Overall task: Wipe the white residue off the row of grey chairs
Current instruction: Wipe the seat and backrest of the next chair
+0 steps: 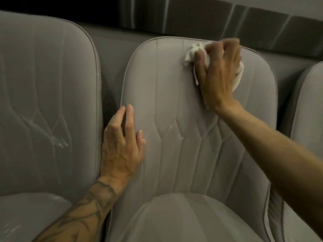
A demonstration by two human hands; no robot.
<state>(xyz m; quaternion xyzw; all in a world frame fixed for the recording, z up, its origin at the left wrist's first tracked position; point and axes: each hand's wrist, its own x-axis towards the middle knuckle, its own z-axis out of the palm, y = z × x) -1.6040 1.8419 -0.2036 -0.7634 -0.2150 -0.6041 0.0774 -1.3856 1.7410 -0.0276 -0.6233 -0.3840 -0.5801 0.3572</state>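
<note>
A row of grey padded chairs fills the view. On the middle chair [183, 105], my right hand [218, 74] grips a crumpled white cloth [193, 52] and presses it against the top of the backrest. My left hand [122, 145] rests flat, fingers straight, on the left edge of the same backrest. Thin white streaks [172, 127] show along the stitched seams in the middle of this backrest. The left chair [43, 102] carries heavier white smears [56, 138] on its backrest and on its seat cushion [26, 215].
A third grey chair [309, 105] shows only its edge at the far right. Behind the chair tops runs a dark panelled wall [209, 20]. Narrow dark gaps separate the chairs. The middle chair's seat cushion [183, 220] lies at the bottom.
</note>
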